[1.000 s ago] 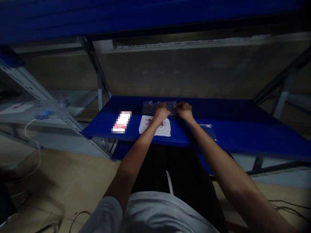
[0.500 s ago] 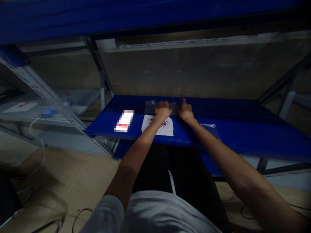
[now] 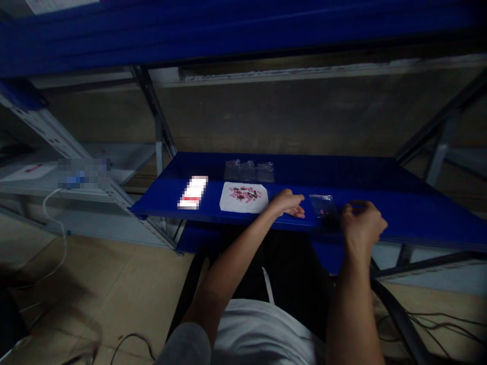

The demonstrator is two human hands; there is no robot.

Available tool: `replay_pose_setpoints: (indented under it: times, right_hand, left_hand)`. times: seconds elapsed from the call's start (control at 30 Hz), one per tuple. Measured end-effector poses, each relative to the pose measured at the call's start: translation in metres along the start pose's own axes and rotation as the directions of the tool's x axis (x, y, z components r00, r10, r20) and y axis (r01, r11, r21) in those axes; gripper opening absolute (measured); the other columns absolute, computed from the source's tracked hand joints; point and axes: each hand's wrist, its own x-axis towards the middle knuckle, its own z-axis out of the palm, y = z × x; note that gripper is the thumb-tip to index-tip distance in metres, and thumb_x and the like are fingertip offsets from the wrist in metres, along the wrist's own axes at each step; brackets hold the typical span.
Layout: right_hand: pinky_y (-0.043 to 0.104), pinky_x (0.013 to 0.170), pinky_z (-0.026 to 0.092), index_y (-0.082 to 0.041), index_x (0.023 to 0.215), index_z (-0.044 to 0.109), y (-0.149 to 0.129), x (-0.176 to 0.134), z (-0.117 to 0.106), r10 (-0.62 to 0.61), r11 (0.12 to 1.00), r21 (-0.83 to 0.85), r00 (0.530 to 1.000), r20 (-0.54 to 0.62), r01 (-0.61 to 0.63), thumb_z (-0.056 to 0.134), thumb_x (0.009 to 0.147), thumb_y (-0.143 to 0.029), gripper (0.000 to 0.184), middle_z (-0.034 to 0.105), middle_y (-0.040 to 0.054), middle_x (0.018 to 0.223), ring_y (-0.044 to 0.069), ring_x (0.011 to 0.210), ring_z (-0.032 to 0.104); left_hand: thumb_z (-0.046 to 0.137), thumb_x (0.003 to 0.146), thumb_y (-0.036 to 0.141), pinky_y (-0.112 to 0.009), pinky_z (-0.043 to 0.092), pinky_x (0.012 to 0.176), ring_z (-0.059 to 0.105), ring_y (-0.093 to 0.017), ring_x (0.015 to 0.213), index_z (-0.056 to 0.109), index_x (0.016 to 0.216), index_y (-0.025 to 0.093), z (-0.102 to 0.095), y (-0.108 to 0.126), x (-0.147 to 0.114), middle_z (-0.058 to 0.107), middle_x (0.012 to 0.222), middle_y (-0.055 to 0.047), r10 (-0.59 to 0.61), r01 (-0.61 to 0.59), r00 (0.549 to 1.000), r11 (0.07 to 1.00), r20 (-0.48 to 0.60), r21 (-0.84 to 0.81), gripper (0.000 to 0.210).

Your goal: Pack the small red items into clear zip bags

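Note:
My left hand (image 3: 289,203) is low over the front of the blue shelf, fingers stretched out and apart, with nothing seen in it. It is between a white sheet (image 3: 228,203), strewn with small pink and dark pieces (image 3: 245,193), and a small clear plastic bag (image 3: 321,204). A few pinkish bits (image 3: 322,213) show in that bag. Just right of the bag is my right hand (image 3: 363,223), somewhat blurred, its fingers bent with a gap between them. I see nothing in its grasp. Behind the sheet, several clear plastic bags (image 3: 249,171) lie in a row.
A bright pixelated rectangle (image 3: 193,192) lies left on the blue shelf (image 3: 380,187). Another blue shelf (image 3: 228,30) crosses above. Grey metal posts (image 3: 87,157) stand at left, beside a lower grey shelf with a white cable (image 3: 45,203). Dark cables (image 3: 437,317) trail at right.
Both hands have left the row of clear bags and come toward me and to the right. The pieces on the sheet and the bag at right are now less covered.

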Motion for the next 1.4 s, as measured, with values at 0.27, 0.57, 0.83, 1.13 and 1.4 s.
replay_pose_setpoints:
  times: [0.27, 0.57, 0.83, 1.13, 1.4]
  right_hand:
    - [0.049, 0.066, 0.054, -0.020, 0.096, 0.083, 0.012, 0.001, 0.013, 0.002, 0.996, -0.093, 0.987, 0.164, 0.013, 0.077, 0.074, -0.047, 0.036, 0.073, 0.0196, 0.082, 0.039, 0.079, 0.070]
    - [0.039, 0.062, 0.053, -0.020, 0.096, 0.083, -0.016, -0.020, 0.019, -0.197, 0.975, -0.038, 0.934, 0.297, 0.217, 0.069, 0.075, -0.029, 0.026, 0.077, 0.0173, 0.083, 0.031, 0.072, 0.072]
    - [0.038, 0.071, 0.052, -0.020, 0.100, 0.081, -0.041, -0.038, 0.020, -0.312, 0.941, -0.004, 0.877, 0.365, 0.337, 0.062, 0.085, -0.023, 0.025, 0.078, 0.0175, 0.086, 0.032, 0.081, 0.074]
    - [0.032, 0.070, 0.047, -0.022, 0.077, 0.068, -0.078, -0.041, -0.015, -0.422, 0.827, 0.516, 0.852, 0.311, 0.221, 0.061, 0.092, -0.062, 0.043, 0.072, 0.0066, 0.076, 0.023, 0.073, 0.065]
    - [0.032, 0.069, 0.046, -0.023, 0.084, 0.069, -0.101, -0.058, -0.032, -0.535, 0.746, 0.620, 0.772, 0.343, 0.242, 0.065, 0.091, -0.056, 0.034, 0.074, 0.0056, 0.084, 0.022, 0.077, 0.066]
  left_hand:
    - [0.062, 0.093, 0.026, -0.031, 0.060, 0.055, 0.068, -0.021, 0.048, 0.070, 0.096, 0.005, -0.006, 0.000, 0.013, 0.065, 0.051, -0.009, -0.033, 0.041, 0.998, 0.978, -0.045, 0.203, 0.023]
    - [0.072, 0.090, 0.030, -0.036, 0.060, 0.087, 0.078, -0.026, 0.093, 0.074, 0.095, 0.015, -0.016, 0.000, 0.006, 0.079, 0.089, -0.012, 0.258, -0.153, 0.946, 0.888, -0.194, 0.433, 0.015]
    - [0.076, 0.082, 0.015, -0.034, 0.054, 0.097, 0.071, -0.024, 0.106, 0.078, 0.082, 0.019, -0.013, 0.003, 0.001, 0.076, 0.111, -0.012, 0.523, -0.249, 0.822, 0.687, -0.226, 0.683, 0.004]
    - [0.075, 0.085, 0.021, -0.024, 0.053, 0.074, 0.067, -0.013, 0.072, 0.072, 0.081, 0.018, -0.016, -0.001, -0.066, 0.074, 0.080, -0.001, 0.651, -0.591, 0.684, 0.759, -0.329, 0.273, 0.005]
    - [0.069, 0.088, 0.021, -0.024, 0.054, 0.071, 0.070, -0.014, 0.073, 0.073, 0.090, 0.018, -0.011, -0.016, -0.105, 0.076, 0.086, -0.004, 0.633, -0.628, 0.660, 0.760, -0.405, 0.165, 0.005]
